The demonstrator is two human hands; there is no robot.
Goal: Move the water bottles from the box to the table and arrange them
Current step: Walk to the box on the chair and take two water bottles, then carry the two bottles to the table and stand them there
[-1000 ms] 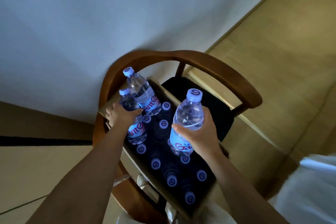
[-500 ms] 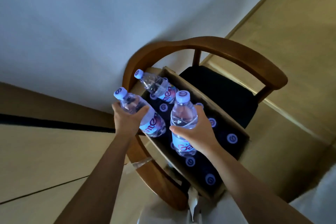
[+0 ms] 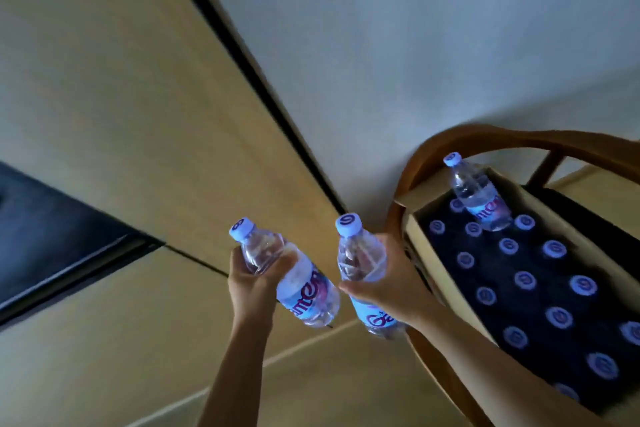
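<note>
Left hand: the left hand (image 3: 250, 282) is gripping a clear plastic water bottle with a pale blue cap and a blue-and-red label (image 3: 291, 279), fingers curling round its upper body, thumb across the front
Left bottle: it is tilting, cap up and to the left, base down toward the right, and hanging in the air left of the chair
Right hand: the right hand (image 3: 388, 282) is wrapping round a second clear water bottle with the same pale blue cap (image 3: 362, 265), thumb in front, fingers behind the middle
Right bottle: it is leaning only slightly left of upright, label showing below the hand, and sitting just beside the left bottle, the two lower ends nearly touching
Box: an open brown cardboard box (image 3: 446, 282) is resting on the seat of a curved brown wooden armchair (image 3: 485, 137), right of both hands
Inside the box: rows of pale blue bottle caps (image 3: 524, 279) are showing against the dark interior
Loose bottle: a third clear labelled bottle (image 3: 479, 196) is lying tilted on top of those caps at the far end of the box, cap pointing up and away
Surroundings: beige wall panels (image 3: 114, 87) with a black strip are filling the left; a white wall is sitting behind the chair
</note>
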